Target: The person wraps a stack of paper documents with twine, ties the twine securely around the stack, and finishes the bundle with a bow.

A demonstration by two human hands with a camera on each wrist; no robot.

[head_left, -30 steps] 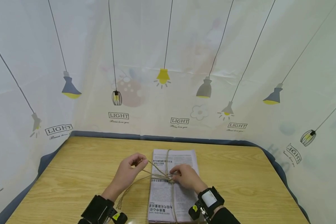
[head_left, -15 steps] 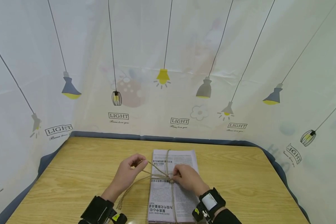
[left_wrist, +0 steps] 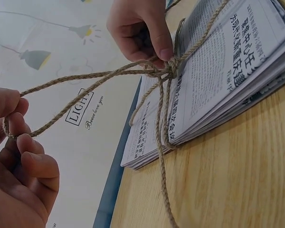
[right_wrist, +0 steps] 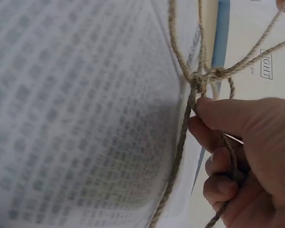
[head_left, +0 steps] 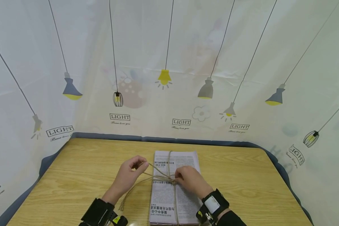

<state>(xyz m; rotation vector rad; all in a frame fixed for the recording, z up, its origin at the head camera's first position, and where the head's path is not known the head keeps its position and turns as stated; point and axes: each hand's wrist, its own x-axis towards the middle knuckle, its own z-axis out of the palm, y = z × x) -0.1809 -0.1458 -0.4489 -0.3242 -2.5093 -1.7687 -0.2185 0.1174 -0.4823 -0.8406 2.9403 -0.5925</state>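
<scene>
A stack of newspapers (head_left: 162, 201) lies on the table, bound crosswise with brown twine (left_wrist: 162, 118) that meets in a knot (left_wrist: 170, 67) on top. My left hand (head_left: 130, 172) is raised left of the stack. Its curled fingers hold a twine loop, which runs taut to the knot in the left wrist view. Close beside the knot, my right hand (head_left: 190, 180) pinches a twine strand between thumb and forefinger. In the right wrist view that strand passes on under the curled fingers (right_wrist: 221, 187). A loose twine end hangs off the stack's left side onto the table.
The wooden table (head_left: 243, 182) extends to both sides of the stack. Behind it hangs a pale curtain (head_left: 147, 47) printed with lamps, with a dark blue border (head_left: 186, 141) along the table's far edge. Each wrist wears a black strap with a camera.
My right hand has shifted slightly to the right, its fingers drawn closer together at the knot. The left hand still holds the loop in nearly the same place.
</scene>
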